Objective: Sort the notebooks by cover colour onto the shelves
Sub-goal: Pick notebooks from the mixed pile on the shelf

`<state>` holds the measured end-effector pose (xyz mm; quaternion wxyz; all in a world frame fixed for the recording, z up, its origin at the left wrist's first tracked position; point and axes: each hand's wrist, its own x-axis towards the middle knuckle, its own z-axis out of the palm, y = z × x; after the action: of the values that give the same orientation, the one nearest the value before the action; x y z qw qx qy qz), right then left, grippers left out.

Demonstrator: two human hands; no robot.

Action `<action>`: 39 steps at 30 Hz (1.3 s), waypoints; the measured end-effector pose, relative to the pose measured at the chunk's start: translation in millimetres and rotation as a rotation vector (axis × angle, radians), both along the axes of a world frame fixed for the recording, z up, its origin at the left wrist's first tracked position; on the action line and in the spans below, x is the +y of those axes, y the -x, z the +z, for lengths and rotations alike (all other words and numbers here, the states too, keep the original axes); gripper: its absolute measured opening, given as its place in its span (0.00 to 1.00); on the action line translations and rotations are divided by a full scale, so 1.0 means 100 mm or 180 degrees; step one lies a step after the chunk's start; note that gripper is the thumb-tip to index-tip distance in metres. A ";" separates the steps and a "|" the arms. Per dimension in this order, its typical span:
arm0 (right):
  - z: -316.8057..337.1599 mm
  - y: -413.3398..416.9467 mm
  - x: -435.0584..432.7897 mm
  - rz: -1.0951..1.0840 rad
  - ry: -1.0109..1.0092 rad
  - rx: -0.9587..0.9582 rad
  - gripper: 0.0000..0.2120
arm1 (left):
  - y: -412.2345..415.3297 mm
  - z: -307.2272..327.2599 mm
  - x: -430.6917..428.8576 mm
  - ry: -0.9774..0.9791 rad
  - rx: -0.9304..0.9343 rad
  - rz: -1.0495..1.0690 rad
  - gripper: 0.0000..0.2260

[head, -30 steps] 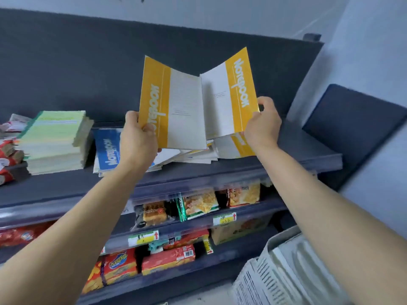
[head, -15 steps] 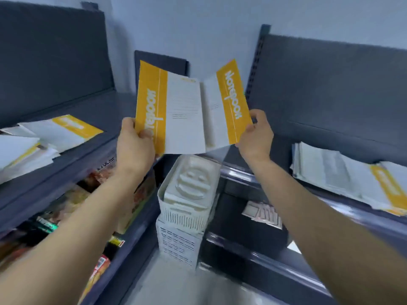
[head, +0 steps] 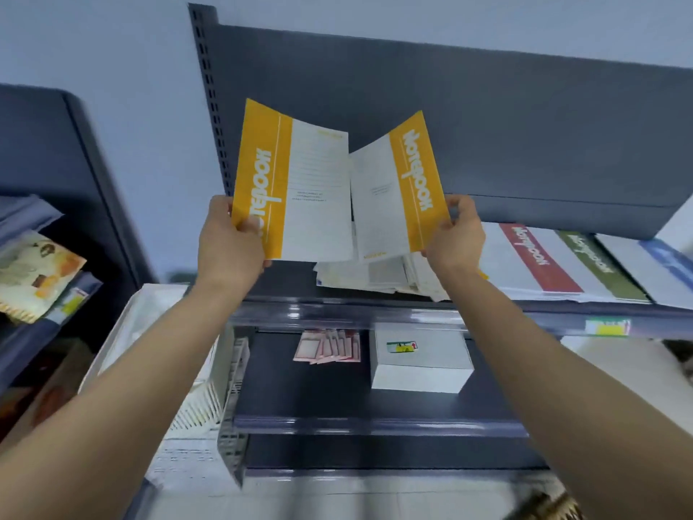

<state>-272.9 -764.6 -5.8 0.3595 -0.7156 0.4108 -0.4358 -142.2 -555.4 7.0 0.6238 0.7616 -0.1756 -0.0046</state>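
Note:
I hold two yellow-and-white notebooks upright in front of a dark shelf unit. My left hand (head: 230, 238) grips the bottom corner of the left yellow notebook (head: 292, 182). My right hand (head: 455, 234) grips the bottom corner of the right yellow notebook (head: 397, 185). Their inner edges overlap slightly. Just below them on the top shelf (head: 431, 313) lies a messy pile of notebooks (head: 375, 275), partly hidden by the held ones. To its right lie a red-striped notebook (head: 540, 257), a green-striped notebook (head: 600, 264) and a blue-edged notebook (head: 663, 257).
A lower shelf holds pink packets (head: 328, 347) and a white box (head: 420, 365). White plastic baskets (head: 176, 369) stand stacked at the lower left. Another dark shelf unit at the left carries a spiral-bound pad (head: 33, 275).
The view has swung right from the first shelf unit, past the corner baskets, to a second shelf unit. Both hands carried the two yellow notebooks along, keeping their grip.

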 end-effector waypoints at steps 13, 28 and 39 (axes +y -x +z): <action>-0.38 0.62 -1.49 -0.0359 -0.0591 0.0820 0.17 | 0.41 -0.19 -1.43 -0.0342 0.0126 -0.0286 0.02; -0.57 0.34 -1.49 -0.0385 0.0001 0.2377 0.15 | 0.00 -0.29 -1.49 -0.0693 0.0141 -0.0835 0.06; -0.06 0.19 -1.52 0.0804 -0.0247 0.1319 0.22 | 0.04 -0.26 -1.79 -0.0990 0.0114 -0.1472 0.07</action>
<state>-292.2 -917.1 -11.8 0.3464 -0.8211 0.3994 -0.2151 -146.7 -734.3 -19.4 0.4847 0.7877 -0.3309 -0.1872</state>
